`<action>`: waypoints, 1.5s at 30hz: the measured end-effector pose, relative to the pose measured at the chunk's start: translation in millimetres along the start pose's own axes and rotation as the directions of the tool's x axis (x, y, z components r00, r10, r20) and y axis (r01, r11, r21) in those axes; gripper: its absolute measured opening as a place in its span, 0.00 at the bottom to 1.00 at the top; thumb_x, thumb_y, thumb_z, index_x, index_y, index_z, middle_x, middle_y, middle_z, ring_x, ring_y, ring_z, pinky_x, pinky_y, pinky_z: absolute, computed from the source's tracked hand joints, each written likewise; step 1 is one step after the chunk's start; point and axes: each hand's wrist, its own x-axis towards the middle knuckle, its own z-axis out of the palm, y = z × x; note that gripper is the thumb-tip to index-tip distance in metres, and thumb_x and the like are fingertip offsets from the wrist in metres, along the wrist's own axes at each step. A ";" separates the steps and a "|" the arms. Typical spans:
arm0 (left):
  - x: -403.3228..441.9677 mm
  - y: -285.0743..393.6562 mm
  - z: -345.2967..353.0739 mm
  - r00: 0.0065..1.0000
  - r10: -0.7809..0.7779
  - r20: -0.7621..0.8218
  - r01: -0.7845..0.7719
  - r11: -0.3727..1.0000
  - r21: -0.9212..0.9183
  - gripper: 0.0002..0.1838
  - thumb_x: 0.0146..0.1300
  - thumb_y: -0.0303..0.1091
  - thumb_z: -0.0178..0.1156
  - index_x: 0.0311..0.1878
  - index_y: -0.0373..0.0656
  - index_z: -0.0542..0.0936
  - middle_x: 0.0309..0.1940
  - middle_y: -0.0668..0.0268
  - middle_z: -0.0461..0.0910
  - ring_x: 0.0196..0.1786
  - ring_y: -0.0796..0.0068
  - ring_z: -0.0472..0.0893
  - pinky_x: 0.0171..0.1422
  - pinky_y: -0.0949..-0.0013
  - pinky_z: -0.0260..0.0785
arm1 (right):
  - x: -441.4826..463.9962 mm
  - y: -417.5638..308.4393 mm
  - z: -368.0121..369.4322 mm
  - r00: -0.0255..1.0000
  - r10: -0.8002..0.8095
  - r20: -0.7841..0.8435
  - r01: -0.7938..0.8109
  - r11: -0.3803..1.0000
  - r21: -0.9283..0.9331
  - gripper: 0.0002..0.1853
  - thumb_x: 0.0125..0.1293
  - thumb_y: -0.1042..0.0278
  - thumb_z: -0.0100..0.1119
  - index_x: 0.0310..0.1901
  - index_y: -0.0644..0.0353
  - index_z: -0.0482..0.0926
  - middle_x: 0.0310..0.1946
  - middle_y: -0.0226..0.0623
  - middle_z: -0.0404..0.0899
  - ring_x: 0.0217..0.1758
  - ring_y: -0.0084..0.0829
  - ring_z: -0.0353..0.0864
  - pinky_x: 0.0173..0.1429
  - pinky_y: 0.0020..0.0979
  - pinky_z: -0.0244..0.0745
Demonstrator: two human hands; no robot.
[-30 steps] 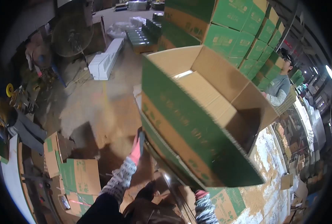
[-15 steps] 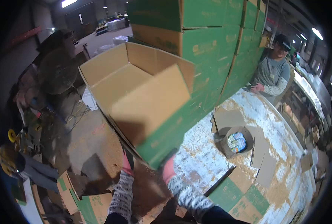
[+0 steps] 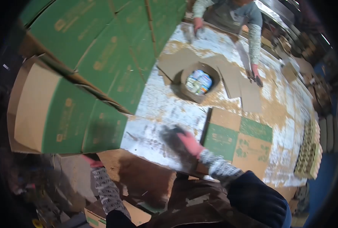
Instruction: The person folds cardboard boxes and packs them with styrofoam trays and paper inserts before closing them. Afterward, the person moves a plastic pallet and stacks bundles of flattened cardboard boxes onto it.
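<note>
An open cardboard box (image 3: 85, 121), green outside and brown inside, is at the left in front of the stacked boxes. My left hand (image 3: 93, 161), in a pink glove with dark fingers, is at the box's lower edge and appears to grip it; its fingertips are mostly hidden. My right hand (image 3: 186, 142), gloved alike, is off the box, above the white-smeared table (image 3: 146, 142). Motion smears its fingers, and I see nothing certain in them. Just right of it lies a flat green-and-brown cardboard piece (image 3: 239, 136).
Green cartons (image 3: 112, 57) form a tall stack at upper left. A cut-down carton (image 3: 191, 97) holding colourful packets stands among loose cardboard sheets (image 3: 229, 76). Across the table, a co-worker (image 3: 233, 19) leans over it with gloved hands. Egg trays (image 3: 307, 152) stand at the right edge.
My view has turned right and down. The open box, gripped by both hands before, is now against the stack. My right hand has let go of it and moved right over the table.
</note>
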 end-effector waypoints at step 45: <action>-521.4 64.0 50.2 0.647 -0.098 -0.756 0.508 0.795 0.332 0.15 0.62 0.33 0.49 0.49 0.35 0.74 0.44 0.55 0.78 0.41 0.59 0.80 0.45 0.60 0.76 | 66.8 216.9 -545.3 0.935 0.218 0.279 -0.041 0.850 -0.526 0.33 0.44 0.59 0.73 0.51 0.63 0.71 0.35 0.41 0.80 0.35 0.30 0.79 0.38 0.30 0.77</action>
